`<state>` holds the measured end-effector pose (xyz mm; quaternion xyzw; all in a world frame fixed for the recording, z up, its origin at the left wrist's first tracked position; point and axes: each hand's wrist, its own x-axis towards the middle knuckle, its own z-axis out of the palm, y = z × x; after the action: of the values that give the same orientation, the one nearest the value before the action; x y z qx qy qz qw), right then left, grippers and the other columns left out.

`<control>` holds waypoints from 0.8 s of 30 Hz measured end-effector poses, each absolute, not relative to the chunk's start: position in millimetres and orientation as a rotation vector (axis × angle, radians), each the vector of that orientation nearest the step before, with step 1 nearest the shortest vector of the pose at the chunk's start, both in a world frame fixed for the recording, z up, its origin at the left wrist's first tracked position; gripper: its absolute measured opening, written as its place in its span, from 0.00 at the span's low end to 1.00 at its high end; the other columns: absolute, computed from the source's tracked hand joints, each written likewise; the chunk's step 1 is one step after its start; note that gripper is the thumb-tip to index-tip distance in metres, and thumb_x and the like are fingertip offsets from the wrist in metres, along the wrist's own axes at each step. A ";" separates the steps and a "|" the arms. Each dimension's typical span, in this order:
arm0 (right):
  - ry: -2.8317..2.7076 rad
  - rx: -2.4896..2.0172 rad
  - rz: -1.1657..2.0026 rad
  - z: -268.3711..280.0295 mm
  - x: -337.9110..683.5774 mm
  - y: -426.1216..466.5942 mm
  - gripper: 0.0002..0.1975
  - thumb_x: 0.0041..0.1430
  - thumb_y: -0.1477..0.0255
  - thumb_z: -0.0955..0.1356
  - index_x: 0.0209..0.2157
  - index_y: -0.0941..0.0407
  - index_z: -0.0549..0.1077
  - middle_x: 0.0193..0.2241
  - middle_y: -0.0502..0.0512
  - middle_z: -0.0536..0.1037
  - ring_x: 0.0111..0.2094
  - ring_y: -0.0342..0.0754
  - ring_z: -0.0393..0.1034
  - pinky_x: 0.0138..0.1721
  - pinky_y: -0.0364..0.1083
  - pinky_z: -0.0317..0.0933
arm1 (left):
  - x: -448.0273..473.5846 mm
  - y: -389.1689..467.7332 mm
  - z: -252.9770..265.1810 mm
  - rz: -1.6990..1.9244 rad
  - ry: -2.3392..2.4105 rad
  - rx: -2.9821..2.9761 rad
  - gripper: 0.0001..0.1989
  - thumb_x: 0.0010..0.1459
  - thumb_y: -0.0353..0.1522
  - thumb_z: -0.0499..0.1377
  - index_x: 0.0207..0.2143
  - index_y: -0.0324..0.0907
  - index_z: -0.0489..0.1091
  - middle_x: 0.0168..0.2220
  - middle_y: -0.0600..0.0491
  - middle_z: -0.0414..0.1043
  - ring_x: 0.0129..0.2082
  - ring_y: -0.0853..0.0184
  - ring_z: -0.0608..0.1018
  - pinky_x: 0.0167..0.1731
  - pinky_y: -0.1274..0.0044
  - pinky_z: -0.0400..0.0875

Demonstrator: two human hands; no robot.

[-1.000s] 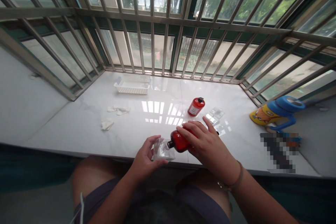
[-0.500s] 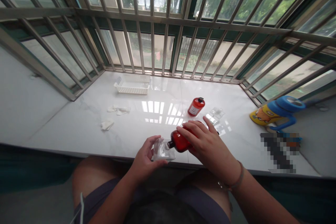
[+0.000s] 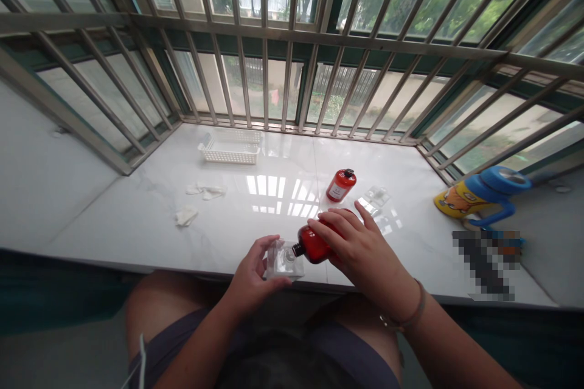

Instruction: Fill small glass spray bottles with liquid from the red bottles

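Right now, the right hand [image 3: 360, 252] is wrapping over a red bottle [image 3: 312, 245] above the front edge of the white tabletop [image 3: 137, 225], its grip closed around the body while the bottle is leaning over with its black neck pointing left. The left hand [image 3: 250, 270] is holding a clear plastic bag [image 3: 285, 264] by its left side, thumb along the lower edge and fingers behind, so that grip is narrow and occupied. The bottle's mouth is sitting right at a round clear part on the bag; whether the two are touching, I cannot tell. The bottle is probably behaving as a smooth, fairly stiff thing, slippery if wet, its weight depending on a fill level that is not showing, so the wide body is offering the safest hold. The bag is looking thin, light and floppy, likely creasing under a hard squeeze, so its edges are seeming the better place to pinch. Beyond the right hand, a second red bottle [image 3: 341, 186] is standing near some clear packets [image 3: 376, 197], while a white basket [image 3: 229, 157] is resting farther back, toward the window bars [image 3: 265, 82].
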<state>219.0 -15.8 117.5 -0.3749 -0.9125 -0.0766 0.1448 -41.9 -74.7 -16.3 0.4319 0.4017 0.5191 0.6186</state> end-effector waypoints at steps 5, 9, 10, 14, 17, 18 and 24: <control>-2.621 -1.078 -0.224 116.7 219.8 -15.6 0.28 0.68 0.80 0.68 0.66 0.49 0.70 0.60 0.58 0.78 0.62 0.60 0.69 0.72 0.68 0.47 | -41.6 -76.0 -16.9 1.195 0.938 1.007 0.42 0.49 0.33 0.80 0.64 0.49 0.67 0.65 0.43 0.71 0.63 0.48 0.77 0.60 0.62 0.75; -2.617 -1.075 -0.231 116.4 220.0 -15.5 0.29 0.67 0.80 0.69 0.66 0.49 0.70 0.59 0.57 0.79 0.62 0.60 0.70 0.72 0.67 0.47 | -42.1 -76.3 -19.6 1.186 0.950 1.003 0.43 0.49 0.34 0.80 0.64 0.49 0.67 0.65 0.43 0.70 0.63 0.47 0.77 0.60 0.61 0.76; -2.618 -1.076 -0.230 116.6 220.0 -15.5 0.28 0.67 0.80 0.69 0.66 0.48 0.70 0.60 0.57 0.79 0.62 0.60 0.70 0.72 0.67 0.47 | -42.4 -76.3 -20.4 1.184 0.950 1.003 0.43 0.49 0.34 0.80 0.64 0.49 0.66 0.65 0.43 0.70 0.63 0.47 0.77 0.60 0.61 0.76; -2.625 -1.085 -0.226 117.4 220.2 -15.5 0.28 0.68 0.79 0.69 0.66 0.48 0.70 0.60 0.58 0.78 0.63 0.60 0.69 0.72 0.67 0.46 | -43.4 -76.1 -22.7 1.178 0.960 1.014 0.42 0.50 0.33 0.79 0.64 0.49 0.66 0.65 0.42 0.70 0.63 0.48 0.76 0.60 0.61 0.76; -2.628 -1.086 -0.222 117.4 220.6 -15.5 0.28 0.68 0.79 0.69 0.66 0.48 0.70 0.60 0.57 0.78 0.63 0.60 0.69 0.72 0.68 0.46 | -43.9 -76.2 -23.0 1.172 0.968 1.025 0.42 0.50 0.33 0.79 0.64 0.49 0.66 0.66 0.42 0.69 0.64 0.48 0.76 0.61 0.61 0.75; -2.629 -1.084 -0.224 117.4 220.8 -15.5 0.28 0.68 0.79 0.69 0.66 0.48 0.70 0.60 0.57 0.78 0.63 0.60 0.69 0.72 0.68 0.47 | -43.9 -76.3 -22.7 1.170 0.970 1.025 0.42 0.50 0.33 0.79 0.64 0.50 0.66 0.66 0.42 0.69 0.64 0.48 0.76 0.61 0.61 0.75; -2.630 -1.077 -0.254 116.9 221.8 -14.6 0.28 0.67 0.79 0.70 0.66 0.49 0.71 0.60 0.58 0.79 0.63 0.61 0.69 0.72 0.68 0.48 | -44.0 -76.9 -20.7 1.170 0.983 1.029 0.41 0.50 0.33 0.79 0.64 0.49 0.67 0.66 0.42 0.69 0.65 0.47 0.76 0.61 0.61 0.74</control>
<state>221.8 -14.6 116.9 -0.3736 -0.9121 -0.0880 0.1437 -44.0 -76.9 -20.7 0.4446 0.4250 0.5057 0.6050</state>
